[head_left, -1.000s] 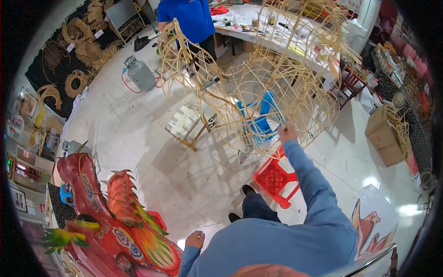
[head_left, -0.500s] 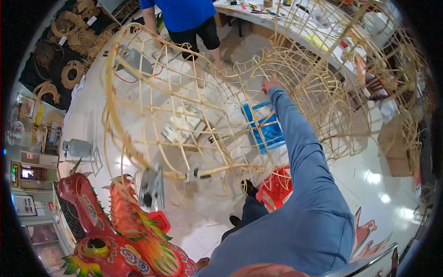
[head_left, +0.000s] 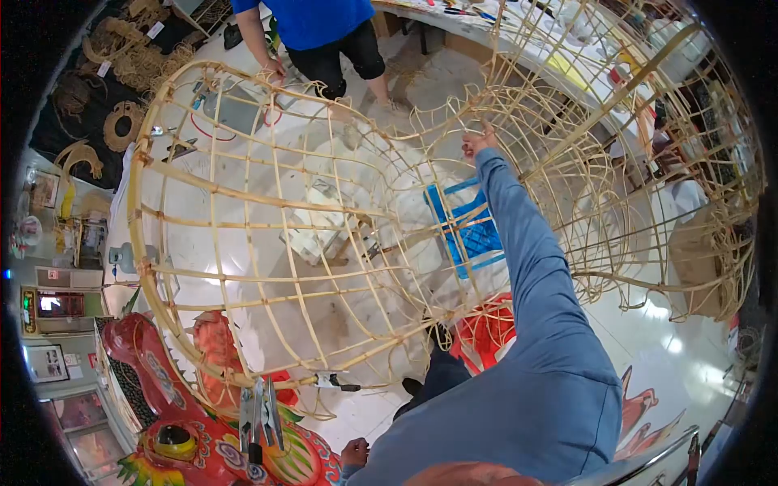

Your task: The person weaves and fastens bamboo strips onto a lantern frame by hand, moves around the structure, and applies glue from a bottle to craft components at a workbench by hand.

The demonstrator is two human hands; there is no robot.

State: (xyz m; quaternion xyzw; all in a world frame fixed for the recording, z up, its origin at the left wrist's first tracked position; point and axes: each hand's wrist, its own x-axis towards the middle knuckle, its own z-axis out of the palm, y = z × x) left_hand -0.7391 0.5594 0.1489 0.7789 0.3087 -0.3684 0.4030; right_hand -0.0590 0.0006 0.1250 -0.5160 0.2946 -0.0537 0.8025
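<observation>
A large open lattice frame of bent bamboo strips (head_left: pixel 215 189) spans the view, its wide end on the left and narrowing to a denser, tangled part on the right. My right hand (head_left: pixel 478 142), at the end of an outstretched blue-grey sleeve, is closed at the frame's narrow middle, apparently round a strip, with one finger raised. Low beside my body is my left hand (head_left: pixel 355 452), its fingers curled; whether they hold anything is hidden. Metal clamps (head_left: pixel 261 417) hang at the lower left rim. Close by on the rim is a dark-handled tool (head_left: pixel 336 381).
A person in a blue shirt (head_left: pixel 304 20) stands beyond the frame, one hand near its far rim. A blue plastic stool (head_left: pixel 472 236) and a red stool (head_left: pixel 480 334) stand below. The painted dragon head (head_left: pixel 174 433) is at lower left; a cluttered worktable (head_left: pixel 567 77) lies behind.
The bamboo frame's wide end has swung left and down in view, with the clamps. My right hand stays at the narrow part; more of my left hand shows.
</observation>
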